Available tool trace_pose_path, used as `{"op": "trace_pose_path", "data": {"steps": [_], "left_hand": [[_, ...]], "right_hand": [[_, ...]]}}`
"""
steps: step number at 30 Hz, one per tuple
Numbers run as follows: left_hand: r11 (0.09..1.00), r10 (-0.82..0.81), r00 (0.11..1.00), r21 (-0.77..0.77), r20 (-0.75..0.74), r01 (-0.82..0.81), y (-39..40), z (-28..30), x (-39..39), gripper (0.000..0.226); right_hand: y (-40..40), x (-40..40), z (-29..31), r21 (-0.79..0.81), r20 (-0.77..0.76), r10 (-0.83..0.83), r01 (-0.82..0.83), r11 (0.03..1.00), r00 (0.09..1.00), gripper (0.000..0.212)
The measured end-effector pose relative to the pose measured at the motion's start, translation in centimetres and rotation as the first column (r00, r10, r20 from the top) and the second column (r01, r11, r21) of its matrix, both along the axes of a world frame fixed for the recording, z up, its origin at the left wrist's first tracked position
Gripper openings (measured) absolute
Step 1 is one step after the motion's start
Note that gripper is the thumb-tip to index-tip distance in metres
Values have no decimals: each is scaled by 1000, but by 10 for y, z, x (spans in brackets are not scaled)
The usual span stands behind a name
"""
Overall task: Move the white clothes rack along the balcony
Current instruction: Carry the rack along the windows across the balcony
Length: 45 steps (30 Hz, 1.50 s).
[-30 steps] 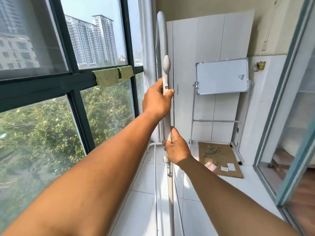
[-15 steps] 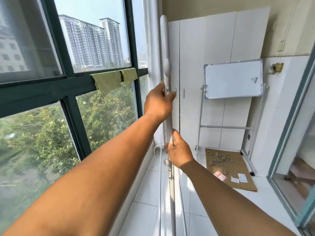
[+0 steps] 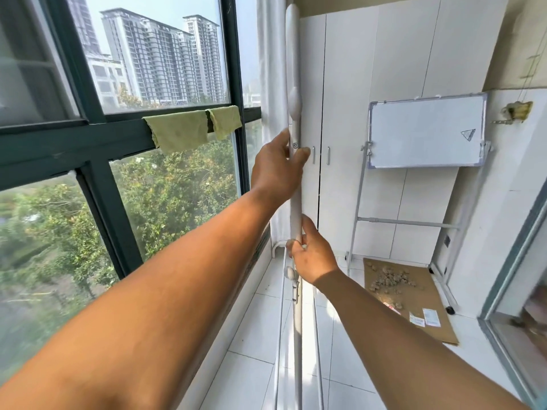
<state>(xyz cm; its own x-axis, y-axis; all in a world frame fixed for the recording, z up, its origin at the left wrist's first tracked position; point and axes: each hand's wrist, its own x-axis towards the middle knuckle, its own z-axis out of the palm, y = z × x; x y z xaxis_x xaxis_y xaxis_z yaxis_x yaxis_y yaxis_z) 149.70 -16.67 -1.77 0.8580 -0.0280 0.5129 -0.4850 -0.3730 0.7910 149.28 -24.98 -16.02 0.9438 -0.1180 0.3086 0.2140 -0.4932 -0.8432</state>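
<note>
The white clothes rack [image 3: 295, 202] stands folded and upright in front of me, its tall post running from floor level past the top of the view. My left hand [image 3: 275, 170] wraps the post at about chest height, just below a bulging joint. Lower down, my right hand [image 3: 310, 255] grips the same post above a smaller white joint. The rack's thin lower rails [image 3: 318, 350] run down toward the tiled floor. Its feet are hidden below the frame.
A dark-framed window [image 3: 97, 143] lines the left, with green cloths [image 3: 189, 128] draped on its bar. White cabinets [image 3: 384, 99] close the far end. A whiteboard on a stand [image 3: 423, 134] and cardboard with rubble [image 3: 405, 297] occupy the right floor. A sliding door [image 3: 515, 261] lies right.
The cabinets and whiteboard have grown larger and nearer, and the view has shifted right. Both hands keep the same grip on the post.
</note>
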Motion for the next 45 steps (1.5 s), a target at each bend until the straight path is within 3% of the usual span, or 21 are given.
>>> {"op": "trace_pose_path", "data": {"steps": [13,16,19,29,35,45], "left_hand": [[998,-63,998,-9,25,63,21,-7,6,33],[992,-126,992,34,8,126,29,-8,8,50],[982,-186,982,6,-5,186,30,-8,8,48],[965,-261,963,12,-68,263,61,-8,23,62],[975,-206,977,67,-58,210,118,-2,30,50],[987,-87,988,121,-131,103,206,0,52,62]], "right_hand": [[9,4,-9,-34,52,59,-57,998,997,39],[12,1,-9,20,1,28,-28,999,1000,25],[11,-5,-9,76,-50,14,-10,997,999,12],[46,-5,-2,206,-135,-10,38,978,991,18],[107,10,-4,195,-100,-21,40,980,995,16],[203,36,-6,162,-89,-9,24,987,996,18]]}}
